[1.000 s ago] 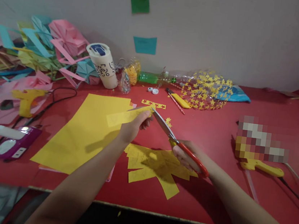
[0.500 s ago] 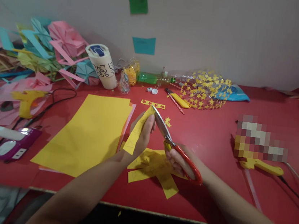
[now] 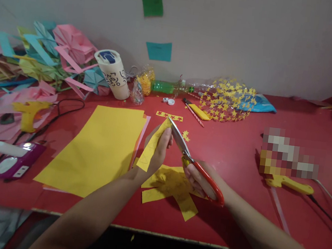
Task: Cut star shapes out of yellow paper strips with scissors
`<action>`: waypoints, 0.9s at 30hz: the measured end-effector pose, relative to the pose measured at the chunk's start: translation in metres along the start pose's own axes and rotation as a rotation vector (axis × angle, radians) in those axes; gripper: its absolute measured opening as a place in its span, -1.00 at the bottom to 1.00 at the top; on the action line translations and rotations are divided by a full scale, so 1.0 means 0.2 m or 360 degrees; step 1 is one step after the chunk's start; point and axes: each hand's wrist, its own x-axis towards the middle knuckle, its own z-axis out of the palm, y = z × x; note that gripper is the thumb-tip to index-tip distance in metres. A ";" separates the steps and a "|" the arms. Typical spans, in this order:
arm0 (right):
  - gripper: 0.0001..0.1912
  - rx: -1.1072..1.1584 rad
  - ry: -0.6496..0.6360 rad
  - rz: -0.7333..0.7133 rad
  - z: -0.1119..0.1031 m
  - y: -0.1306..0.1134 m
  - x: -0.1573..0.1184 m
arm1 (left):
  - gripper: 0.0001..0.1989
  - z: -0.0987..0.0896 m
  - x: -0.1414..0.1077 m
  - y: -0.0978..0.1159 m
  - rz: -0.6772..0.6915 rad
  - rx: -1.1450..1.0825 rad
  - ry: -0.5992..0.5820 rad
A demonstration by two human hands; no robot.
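My left hand (image 3: 162, 146) is closed on a yellow paper strip (image 3: 150, 151) with faint pencil lines, held tilted above the table. In my right hand (image 3: 197, 179) are red-handled scissors (image 3: 215, 191), whose blades point up and left and meet the strip's top end. Whether the blades are fully together there I cannot tell. Below my hands lie several overlapping yellow strips (image 3: 187, 208). Just beyond the scissors sit small yellow paper stars (image 3: 186, 136) and a strip with star-shaped holes (image 3: 158, 114).
Yellow paper sheets (image 3: 96, 148) lie to the left, beside a purple power strip (image 3: 31, 160) and a yellow glue gun (image 3: 29, 114). Another glue gun (image 3: 292, 183) is at right. Behind are a white tumbler (image 3: 115, 78), a yellow cutter (image 3: 199, 111) and a star-covered clear object (image 3: 226, 101).
Almost nothing differs. The view has shifted very slightly, while both hands, the strip and the scissors keep the same pose.
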 end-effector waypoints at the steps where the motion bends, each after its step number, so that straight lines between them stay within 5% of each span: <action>1: -0.46 -0.0014 0.0006 -0.0007 0.00 0.00 0.00 | -0.53 0.00 0.00 0.00 -0.0005 -0.0005 -0.0005; 27: -0.48 -0.0178 0.0066 -0.0023 -0.03 -0.05 0.00 | -0.54 -0.04 0.06 0.01 -0.0252 -0.0092 -0.0064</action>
